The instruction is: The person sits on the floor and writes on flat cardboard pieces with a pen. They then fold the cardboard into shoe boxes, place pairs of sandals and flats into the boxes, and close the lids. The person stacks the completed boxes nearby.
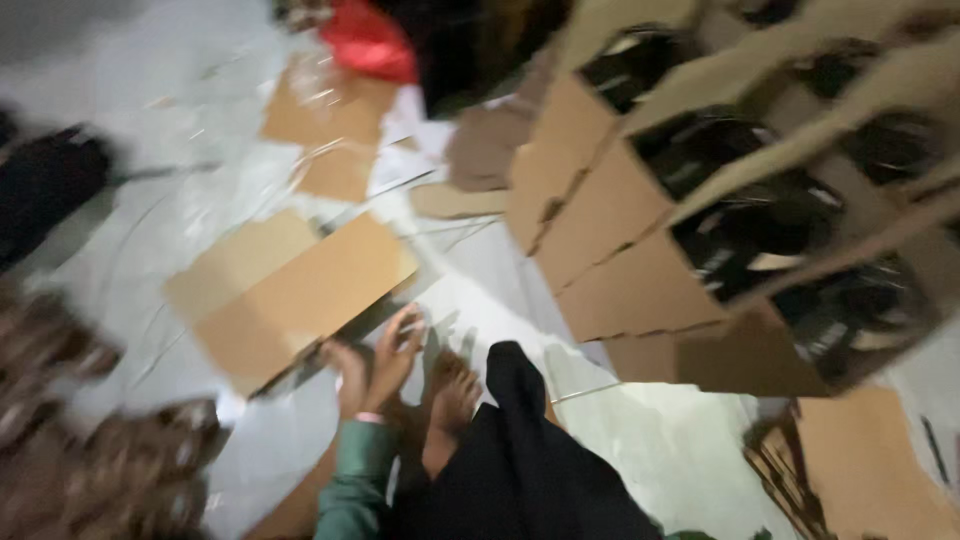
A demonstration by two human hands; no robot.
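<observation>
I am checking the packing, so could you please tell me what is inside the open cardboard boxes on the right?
The open cardboard boxes hold dark, rounded, glossy items, one per compartment. Blur hides what they are, and the box walls cover their lower parts.

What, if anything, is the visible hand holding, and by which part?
The hand in the green sleeve reaches to the near edge of a flat cardboard sheet on the floor; blur hides whether it grips it. No other hand shows.
</observation>
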